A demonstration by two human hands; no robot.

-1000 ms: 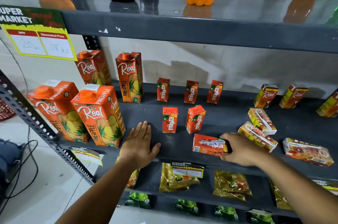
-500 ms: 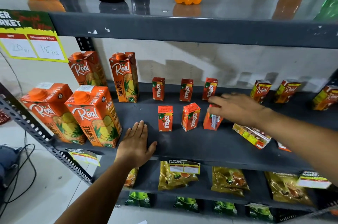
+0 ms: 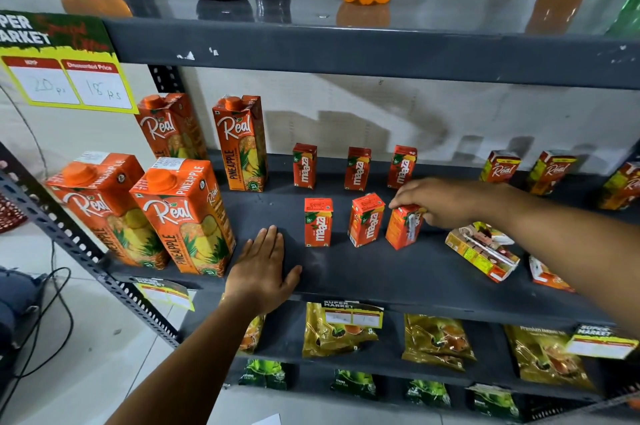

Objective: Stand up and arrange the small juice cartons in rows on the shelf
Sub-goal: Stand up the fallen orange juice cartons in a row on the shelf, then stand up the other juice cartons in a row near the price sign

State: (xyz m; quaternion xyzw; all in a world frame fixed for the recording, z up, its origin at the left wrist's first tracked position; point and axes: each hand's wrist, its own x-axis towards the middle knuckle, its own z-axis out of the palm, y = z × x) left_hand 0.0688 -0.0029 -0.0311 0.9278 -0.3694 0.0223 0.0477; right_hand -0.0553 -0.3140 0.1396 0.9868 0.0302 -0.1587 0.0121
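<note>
On the middle shelf (image 3: 346, 272), three small Maaza cartons (image 3: 357, 168) stand upright in a back row, spaced apart. A second row in front holds two upright cartons (image 3: 318, 222), with a third carton (image 3: 403, 227) at its right end, tilted and turned so its straw side faces out. The right hand (image 3: 440, 202) grips this third carton at its top, fingers closed around it; placement appears incomplete. The left hand (image 3: 263, 274) lies flat and open on the shelf near the front edge, holding nothing.

Further right, three small Real cartons (image 3: 500, 166) stand at the back. A mixed-fruit carton (image 3: 483, 254) lies on its side nearer the front, and another fallen carton (image 3: 547, 275) shows partly beneath the right forearm.

Assessment: the Maaza section looks nearly finished pending this last carton. The fallen cartons on the right remain to be stood up and aligned.
</note>
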